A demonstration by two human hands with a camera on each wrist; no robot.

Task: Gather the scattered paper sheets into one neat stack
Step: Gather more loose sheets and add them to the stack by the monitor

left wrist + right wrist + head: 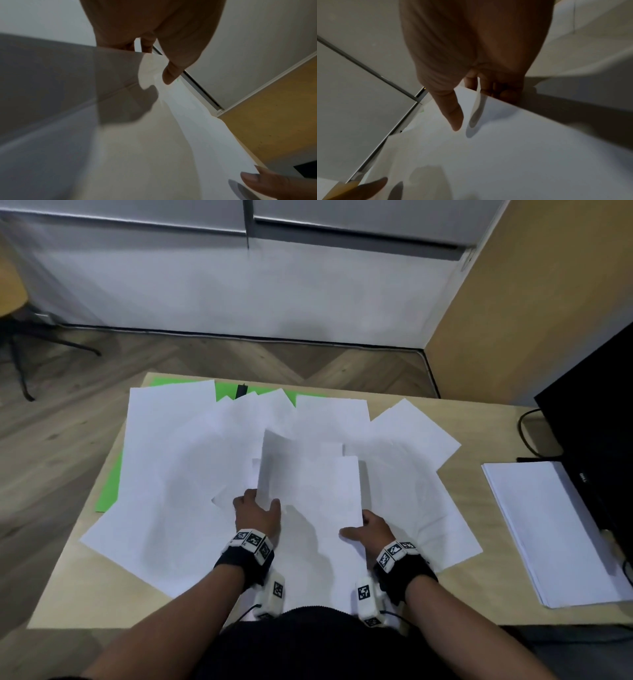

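Many white paper sheets [178, 460] lie scattered and overlapping across the table. In the middle, a few sheets [308, 487] are lifted off the pile between both hands. My left hand [257, 510] pinches their left edge, thumb on top and fingers behind. My right hand [371, 525] pinches the lower right corner. In the left wrist view my left hand [159, 56] has its thumb on the held sheets [154, 142], which bow upward. In the right wrist view my right hand [471, 97] has fingers under the held sheets [505, 148] and the thumb above.
A green mat [109, 491] shows under the sheets at the left and far edge. A separate neat stack of paper [548, 529] lies at the right, beside a black monitor [596, 419] and its cable. The wooden table [85, 594] ends just beyond the sheets; floor lies past it.
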